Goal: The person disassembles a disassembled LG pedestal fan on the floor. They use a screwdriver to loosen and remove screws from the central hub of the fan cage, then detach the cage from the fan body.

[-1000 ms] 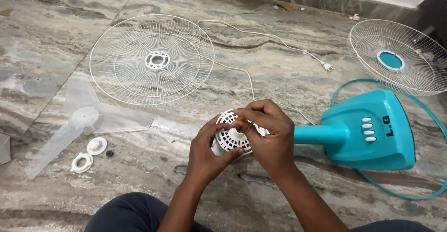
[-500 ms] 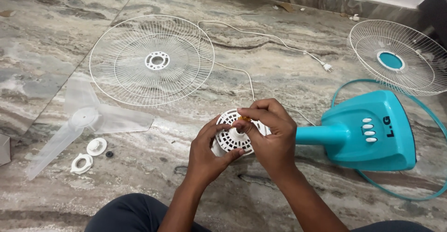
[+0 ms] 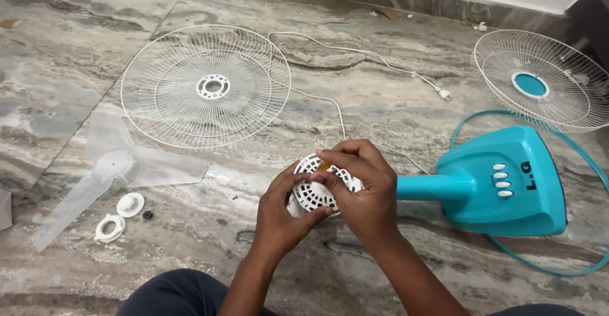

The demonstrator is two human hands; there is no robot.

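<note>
Knees: our dark trouser legs (image 3: 171, 294) sit at the bottom edge of the frame, on the marble floor (image 3: 57, 56).
Left hand: our left hand (image 3: 285, 217) is closed around the white vented motor housing (image 3: 314, 192) from the lower left, thumb on its face.
Right hand: our right hand (image 3: 361, 189) covers the housing from the right; its fingertips pinch at a small orange part (image 3: 325, 165) on the upper rim. We cannot tell what this part is.
Where the housing is: centre of the frame, at the end of the teal neck (image 3: 431, 186).
Doing it well: we judge that the left hand should hold the housing firm while the right works with small, straight moves, so the thin vents are not bent.
Base: the teal fan base (image 3: 514, 183) lies at centre right, with a teal ring (image 3: 539, 268) around it.
Small parts: two white caps (image 3: 120, 217) and clear blades (image 3: 120, 167) at lower left.
Far: white rear grille (image 3: 206, 87) at upper left, front grille (image 3: 539, 87) at upper right, white cord (image 3: 355, 52) between.
</note>
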